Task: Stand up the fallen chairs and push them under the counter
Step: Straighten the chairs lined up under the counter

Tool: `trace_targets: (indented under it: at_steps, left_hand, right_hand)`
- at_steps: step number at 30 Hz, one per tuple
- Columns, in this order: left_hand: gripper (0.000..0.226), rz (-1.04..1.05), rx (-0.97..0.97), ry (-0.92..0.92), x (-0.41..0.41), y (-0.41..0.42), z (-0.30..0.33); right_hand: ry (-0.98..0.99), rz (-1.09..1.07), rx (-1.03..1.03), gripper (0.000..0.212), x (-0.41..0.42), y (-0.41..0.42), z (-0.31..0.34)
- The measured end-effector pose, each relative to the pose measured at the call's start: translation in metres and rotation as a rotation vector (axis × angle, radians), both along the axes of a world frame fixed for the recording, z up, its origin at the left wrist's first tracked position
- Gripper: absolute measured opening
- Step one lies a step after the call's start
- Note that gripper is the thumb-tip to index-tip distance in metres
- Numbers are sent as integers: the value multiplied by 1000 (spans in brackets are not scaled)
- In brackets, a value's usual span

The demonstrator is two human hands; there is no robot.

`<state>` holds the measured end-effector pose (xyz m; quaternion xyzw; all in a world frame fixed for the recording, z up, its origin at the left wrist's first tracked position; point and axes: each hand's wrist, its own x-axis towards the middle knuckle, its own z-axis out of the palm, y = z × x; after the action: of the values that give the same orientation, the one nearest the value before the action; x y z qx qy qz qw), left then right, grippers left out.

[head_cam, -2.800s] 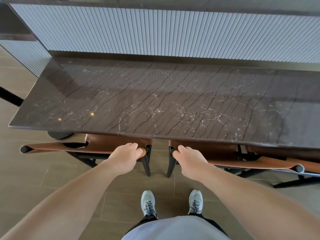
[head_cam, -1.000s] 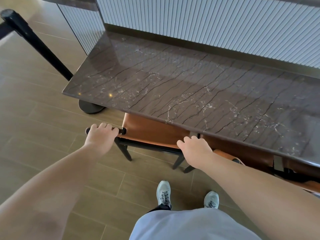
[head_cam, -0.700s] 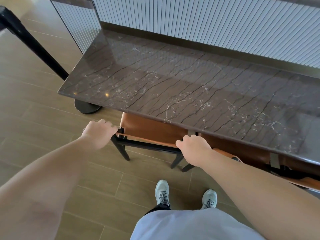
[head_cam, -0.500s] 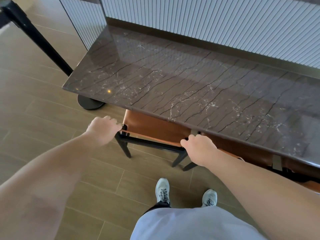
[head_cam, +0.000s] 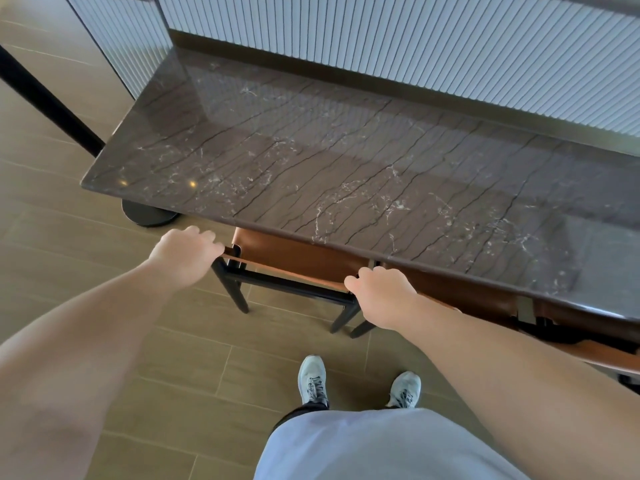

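Fingers [head_cam: 204,237] of both hands curled over chair [head_cam: 298,258] back corners.

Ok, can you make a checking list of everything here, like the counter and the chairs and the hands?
Surface: dark veined counter, top bare.
Job's things: left chair upright, mostly under the counter; right chair upright beside it, tucked under too.
Clutter: nothing seen.
Grippers: left hand grips the left chair's left corner; right hand grips its right corner.
Cables: nothing seen.
Surroundings: tiled floor, ribbed wall panel, black post with a round base.
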<state>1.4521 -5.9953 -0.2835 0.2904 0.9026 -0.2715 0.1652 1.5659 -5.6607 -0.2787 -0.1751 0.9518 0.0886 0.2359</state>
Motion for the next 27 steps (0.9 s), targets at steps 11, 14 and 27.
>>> trace_targets:
  at_steps: [11, 14, 27]
  left_hand:
    - [37, 20, -60, -30, -3, 3, -2]
    - [38, 31, -56, -28, -1, 5, -1]
    - [67, 264, 722, -407, 37, 104, 15]
  right_hand:
    - [-8, 10, -53, 28, 1, 8, 4]
    - [0, -19, -70, 32, 3, 9, 3]
    - [29, -384, -402, 29, 12, 22, 8]
